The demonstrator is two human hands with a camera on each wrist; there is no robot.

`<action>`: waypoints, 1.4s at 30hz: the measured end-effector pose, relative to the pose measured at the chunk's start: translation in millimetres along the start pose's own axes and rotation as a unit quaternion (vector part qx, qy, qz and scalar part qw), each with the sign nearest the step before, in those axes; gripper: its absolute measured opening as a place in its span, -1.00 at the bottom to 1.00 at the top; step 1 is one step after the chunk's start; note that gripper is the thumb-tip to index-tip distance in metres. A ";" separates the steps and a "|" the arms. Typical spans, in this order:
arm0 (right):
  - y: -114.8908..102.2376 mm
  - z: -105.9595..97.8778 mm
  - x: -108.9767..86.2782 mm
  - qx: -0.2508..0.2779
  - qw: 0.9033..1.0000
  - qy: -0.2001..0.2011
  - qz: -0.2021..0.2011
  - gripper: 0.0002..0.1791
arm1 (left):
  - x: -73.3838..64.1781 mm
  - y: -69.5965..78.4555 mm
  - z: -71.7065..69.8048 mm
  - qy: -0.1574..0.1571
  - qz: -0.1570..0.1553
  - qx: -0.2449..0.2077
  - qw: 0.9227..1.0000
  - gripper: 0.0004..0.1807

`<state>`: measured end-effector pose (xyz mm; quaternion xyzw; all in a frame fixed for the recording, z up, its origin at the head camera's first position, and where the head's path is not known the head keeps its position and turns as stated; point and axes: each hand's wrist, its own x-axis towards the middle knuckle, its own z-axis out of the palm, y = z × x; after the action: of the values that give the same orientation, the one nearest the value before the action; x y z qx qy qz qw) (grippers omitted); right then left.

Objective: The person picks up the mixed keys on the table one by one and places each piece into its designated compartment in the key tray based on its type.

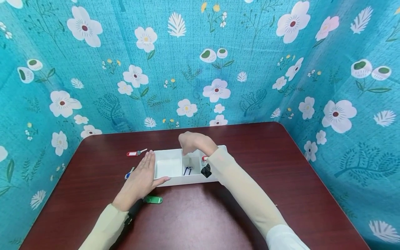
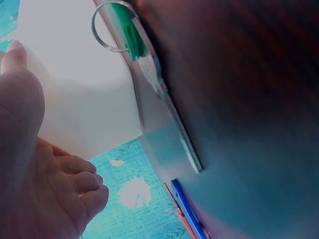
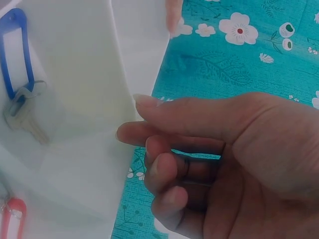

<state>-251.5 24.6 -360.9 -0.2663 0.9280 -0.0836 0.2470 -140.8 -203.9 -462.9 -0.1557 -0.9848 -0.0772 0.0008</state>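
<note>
A white compartment tray (image 1: 190, 180) lies on the table. My left hand (image 1: 140, 177) rests flat along the tray's left end, fingers straight, thumb at its front wall. Reaching over the tray, my right hand (image 1: 197, 141) is at the back end of the divider (image 3: 122, 55) between left and middle compartments. Its thumb and forefinger pinch the divider's edge in the right wrist view, and the other fingers are curled. A key with a blue tag (image 3: 17, 59) lies in the middle compartment. A red-tagged key (image 3: 13, 219) shows in the right one, partly hidden by my right wrist.
Left of the tray lie a key with a red tag (image 1: 133, 153) and a blue-tagged key (image 1: 129, 173), partly behind my left hand. A green-tagged key (image 1: 153, 199) lies near my left wrist. Flowered blue cloth (image 1: 193, 76) hangs behind the dark red table (image 1: 281, 166).
</note>
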 end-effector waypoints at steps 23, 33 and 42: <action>10.9 -3.8 -21.2 -0.005 1.000 0.012 -0.007 -0.86 | -1.1 0.3 -0.5 0.002 0.001 -0.003 1.000 0.28; 7.3 -10.3 -36.7 -0.010 0.999 0.031 -0.018 -0.79 | -1.0 0.3 -1.1 0.006 0.003 0.001 1.000 0.28; 6.2 -13.6 -51.3 -0.016 0.999 0.033 -0.020 -0.64 | -1.1 0.3 -0.1 0.013 0.007 0.000 1.000 0.28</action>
<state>-223.4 57.6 -329.7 -0.2856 0.9314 -0.0828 0.2101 -139.7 -204.0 -462.8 -0.1615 -0.9836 -0.0796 0.0140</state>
